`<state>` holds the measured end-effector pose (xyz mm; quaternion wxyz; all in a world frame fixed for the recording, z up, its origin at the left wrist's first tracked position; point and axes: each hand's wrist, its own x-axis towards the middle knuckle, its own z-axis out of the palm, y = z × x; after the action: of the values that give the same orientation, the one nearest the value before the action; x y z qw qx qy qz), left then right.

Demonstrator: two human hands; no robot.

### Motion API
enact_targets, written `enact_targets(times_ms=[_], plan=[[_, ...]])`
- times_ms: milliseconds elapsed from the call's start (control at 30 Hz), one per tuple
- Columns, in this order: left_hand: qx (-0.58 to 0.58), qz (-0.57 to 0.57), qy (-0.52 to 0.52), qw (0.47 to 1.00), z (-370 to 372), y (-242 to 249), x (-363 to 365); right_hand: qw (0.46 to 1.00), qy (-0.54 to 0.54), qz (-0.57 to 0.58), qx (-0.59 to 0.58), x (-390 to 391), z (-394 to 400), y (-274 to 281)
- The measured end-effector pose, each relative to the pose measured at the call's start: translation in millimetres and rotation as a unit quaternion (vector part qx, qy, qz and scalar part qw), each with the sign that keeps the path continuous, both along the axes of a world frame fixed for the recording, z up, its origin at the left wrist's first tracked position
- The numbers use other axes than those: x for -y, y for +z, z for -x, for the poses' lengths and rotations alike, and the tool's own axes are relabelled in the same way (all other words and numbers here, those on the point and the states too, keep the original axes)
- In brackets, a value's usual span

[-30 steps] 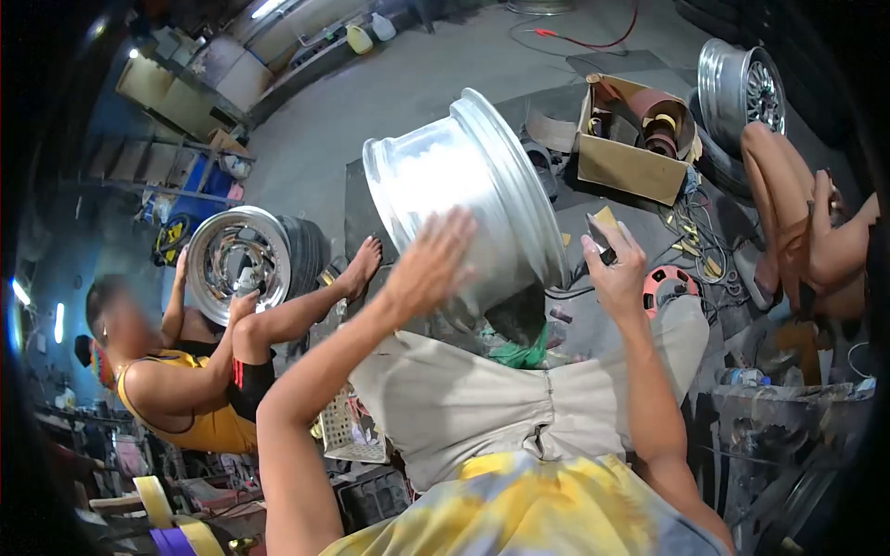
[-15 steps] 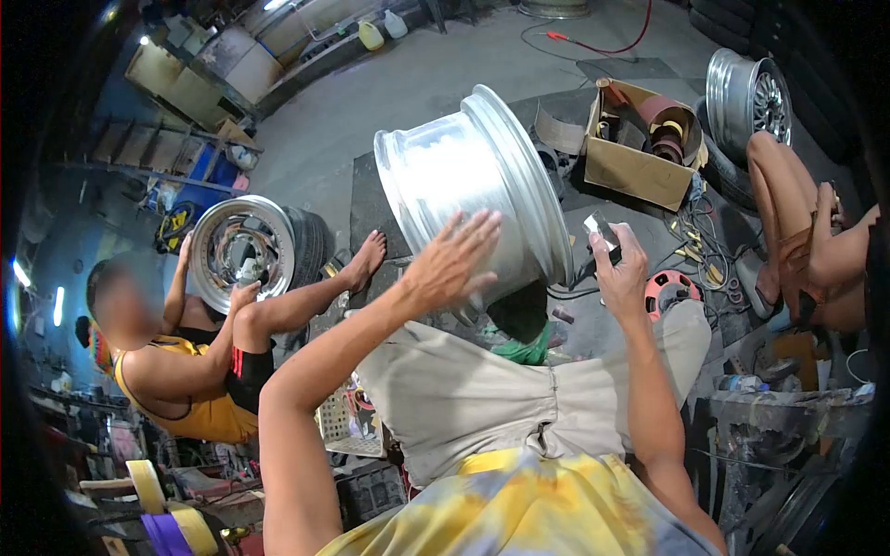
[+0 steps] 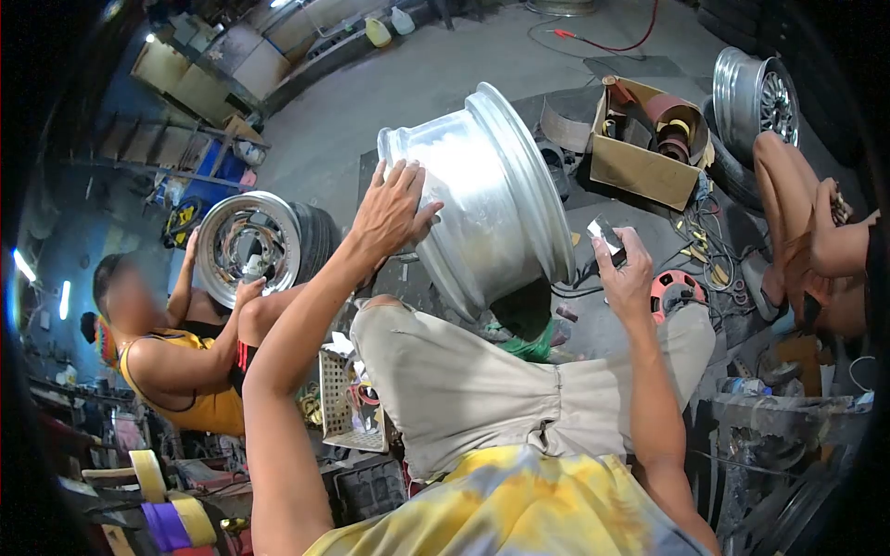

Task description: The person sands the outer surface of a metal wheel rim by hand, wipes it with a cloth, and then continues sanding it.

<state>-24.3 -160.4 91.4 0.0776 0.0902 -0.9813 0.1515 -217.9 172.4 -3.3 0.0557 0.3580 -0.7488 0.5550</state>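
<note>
A large silver wheel rim (image 3: 491,195) lies on its side in front of my knees, its barrel facing up. Over the rim's left end rests my left hand (image 3: 394,208), fingers stretched out and a little apart, thumb toward the barrel. My right hand (image 3: 623,269) is raised to the right of the rim, apart from it. Between its thumb and fingers it pinches a small flat piece (image 3: 603,233), shiny and partly dark; I cannot tell what kind of thing it is.
A cardboard box (image 3: 640,176) holding brown abrasive rolls stands behind right, near another rim (image 3: 742,102). At left a seated person (image 3: 176,371) holds a wheel (image 3: 248,246). Another person's legs (image 3: 788,222) are at right. A plastic basket (image 3: 341,408) sits by my left knee.
My left hand has moved left across the rim, from its middle to its left end. The right hand stays beside the rim, its small piece tilted differently.
</note>
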Motion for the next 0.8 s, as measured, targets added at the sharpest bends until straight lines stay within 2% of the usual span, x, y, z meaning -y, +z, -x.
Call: enact_targets(times_ms=[67, 133, 233, 333, 367, 600, 800], plan=[[-0.022, 0.048, 0.017, 0.998, 5, -10, -7, 0.999, 0.001, -0.032, -0.02, -1, 0, 2], [-0.025, 0.047, 0.012, 0.999, 17, -17, -16, 0.999, 0.012, -0.029, -0.026, 1, -1, 5], [-0.053, -0.005, -0.012, 0.998, 34, -21, -34, 0.999, 0.017, -0.017, -0.041, 4, -2, 6], [-0.083, 0.01, -0.039, 0.996, 48, -27, -48, 0.999, 0.023, 0.002, -0.049, 10, -3, 5], [-0.071, -0.015, -0.037, 0.997, 50, -28, -50, 0.999, 0.022, 0.01, -0.046, 11, -3, 3], [-0.056, -0.036, -0.026, 0.997, 29, -21, -31, 0.998, -0.006, 0.028, -0.059, 10, 3, -8], [-0.056, 0.013, -0.022, 0.998, 8, -14, -12, 0.998, -0.004, 0.027, -0.048, 5, 2, -3]])
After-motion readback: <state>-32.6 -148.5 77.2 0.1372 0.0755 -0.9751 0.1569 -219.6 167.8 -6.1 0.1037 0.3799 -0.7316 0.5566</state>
